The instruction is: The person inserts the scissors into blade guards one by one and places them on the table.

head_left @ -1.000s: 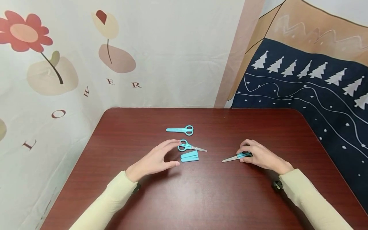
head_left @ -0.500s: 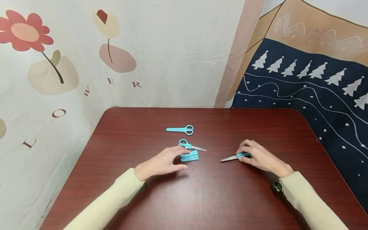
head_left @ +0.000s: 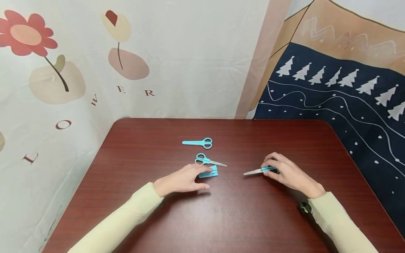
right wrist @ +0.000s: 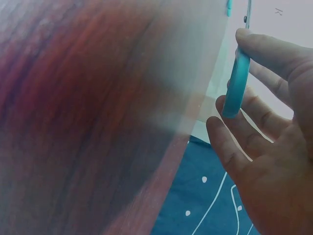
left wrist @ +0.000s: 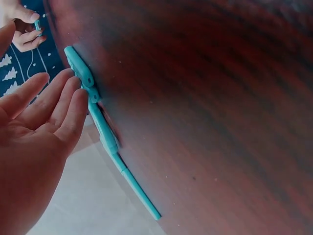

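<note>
My right hand [head_left: 288,174] pinches light-blue-handled scissors [head_left: 253,172], their bare metal blades pointing left. In the right wrist view, thumb and fingers grip the blue handle [right wrist: 237,88]. Over two light blue blade covers [head_left: 214,172], lying side by side, reaches my left hand [head_left: 183,179]. Its fingers partly hide the covers, and the thumb extends in front of them. In the left wrist view that hand [left wrist: 41,127] has loosely extended fingers, fingertips close beside a cover [left wrist: 80,68]. Just behind the covers lie a second pair of scissors [head_left: 206,161], blades bare, pointing right.
Farther back on the dark red-brown table [head_left: 152,140] lies a third pair of scissors [head_left: 193,143], its blades inside a blue cover pointing left. A pale printed cloth [head_left: 190,59] hangs behind the table, and a navy one with white trees [head_left: 335,95] at right.
My left hand has moved right and toward me, from beside the second scissors' handles to over the blade covers. The right hand stays nearly in place, the scissors' blades turned slightly.
</note>
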Available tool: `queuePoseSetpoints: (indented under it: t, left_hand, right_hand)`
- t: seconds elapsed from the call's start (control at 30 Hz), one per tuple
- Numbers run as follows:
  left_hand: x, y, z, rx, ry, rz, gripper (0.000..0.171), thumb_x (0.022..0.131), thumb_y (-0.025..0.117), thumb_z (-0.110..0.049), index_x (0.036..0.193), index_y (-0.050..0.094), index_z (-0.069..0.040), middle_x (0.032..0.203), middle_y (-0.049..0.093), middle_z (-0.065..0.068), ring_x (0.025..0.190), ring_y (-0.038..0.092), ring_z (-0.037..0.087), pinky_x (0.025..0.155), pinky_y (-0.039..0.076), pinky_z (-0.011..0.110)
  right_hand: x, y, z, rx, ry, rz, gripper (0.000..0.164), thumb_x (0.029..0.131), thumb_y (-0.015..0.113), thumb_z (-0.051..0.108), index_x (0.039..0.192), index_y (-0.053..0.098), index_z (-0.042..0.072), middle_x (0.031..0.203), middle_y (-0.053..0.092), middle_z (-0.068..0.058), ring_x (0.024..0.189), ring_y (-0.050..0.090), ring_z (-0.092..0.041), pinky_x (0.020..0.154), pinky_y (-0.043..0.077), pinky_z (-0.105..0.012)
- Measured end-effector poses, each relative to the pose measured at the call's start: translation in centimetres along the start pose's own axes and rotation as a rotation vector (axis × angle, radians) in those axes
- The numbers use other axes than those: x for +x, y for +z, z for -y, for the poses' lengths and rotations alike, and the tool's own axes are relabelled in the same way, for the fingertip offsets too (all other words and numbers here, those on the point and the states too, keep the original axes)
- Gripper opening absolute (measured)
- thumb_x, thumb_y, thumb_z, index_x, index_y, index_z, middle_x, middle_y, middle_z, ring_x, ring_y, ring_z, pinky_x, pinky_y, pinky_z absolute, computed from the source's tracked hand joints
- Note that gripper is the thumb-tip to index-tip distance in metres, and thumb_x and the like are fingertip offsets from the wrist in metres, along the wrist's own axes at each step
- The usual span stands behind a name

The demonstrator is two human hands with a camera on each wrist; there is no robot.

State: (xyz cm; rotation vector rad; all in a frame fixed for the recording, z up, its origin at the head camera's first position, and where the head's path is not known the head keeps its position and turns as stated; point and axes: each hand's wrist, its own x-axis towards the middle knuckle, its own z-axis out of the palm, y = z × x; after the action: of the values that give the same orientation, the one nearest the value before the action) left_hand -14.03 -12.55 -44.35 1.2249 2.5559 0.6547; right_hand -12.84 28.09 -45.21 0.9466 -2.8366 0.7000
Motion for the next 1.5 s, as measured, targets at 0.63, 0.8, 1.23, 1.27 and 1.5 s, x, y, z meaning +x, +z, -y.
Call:
queuePoseSetpoints:
  t: [0.63, 0.8, 1.23, 1.27, 1.5]
  left_hand:
    - [-0.2, 0.7, 0.5, -0.070, 0.117, 0.014, 0.047, 0.090, 0.083, -0.027, 0.132, 0.069, -0.012, 0.125, 0.069, -0.002, 0.110, 0.062, 0.013, 0.097, 0.049, 0.028]
    - [0.1, 0.9, 1.0, -0.136, 0.138, 0.005, 0.041, 0.089, 0.084, -0.019, 0.127, 0.072, -0.010, 0.110, 0.069, -0.003, 0.093, 0.061, 0.011, 0.085, 0.051, 0.024]
    - [0.8, 1.2, 0.9, -0.014, 0.148, 0.062, 0.027, 0.088, 0.084, -0.021, 0.113, 0.078, -0.013, 0.107, 0.064, -0.005, 0.095, 0.060, 0.008, 0.086, 0.048, 0.021]
    - [0.8, 1.2, 0.9, -0.019, 0.144, 0.065, 0.025, 0.088, 0.084, -0.020, 0.111, 0.078, -0.014, 0.106, 0.064, -0.006, 0.094, 0.060, 0.008, 0.086, 0.048, 0.020]
    - [0.7, 1.2, 0.9, -0.063, 0.130, 0.069, 0.016, 0.088, 0.084, -0.016, 0.103, 0.077, -0.015, 0.099, 0.064, -0.008, 0.090, 0.058, 0.005, 0.083, 0.049, 0.019]
  right_hand:
    - [-0.3, -0.5, 0.5, 0.024, 0.052, -0.031, 0.021, 0.087, 0.085, 0.012, 0.103, 0.076, 0.023, 0.115, 0.060, 0.005, 0.101, 0.056, -0.012, 0.082, 0.054, -0.033]
    - [-0.3, -0.4, 0.5, 0.029, 0.051, -0.023, 0.020, 0.089, 0.084, 0.013, 0.104, 0.076, 0.023, 0.115, 0.060, 0.005, 0.101, 0.056, -0.012, 0.083, 0.054, -0.034]
    - [-0.5, -0.3, 0.5, 0.032, 0.052, -0.020, 0.020, 0.088, 0.085, 0.014, 0.103, 0.076, 0.024, 0.115, 0.060, 0.007, 0.101, 0.056, -0.009, 0.082, 0.054, -0.031]
    - [-0.5, -0.3, 0.5, 0.032, 0.053, -0.019, 0.020, 0.088, 0.085, 0.014, 0.103, 0.075, 0.024, 0.116, 0.060, 0.007, 0.101, 0.056, -0.009, 0.082, 0.054, -0.031]
    - [-0.5, -0.1, 0.4, 0.030, 0.032, -0.036, 0.021, 0.087, 0.085, 0.012, 0.103, 0.076, 0.023, 0.114, 0.061, 0.006, 0.098, 0.057, -0.011, 0.080, 0.053, -0.030]
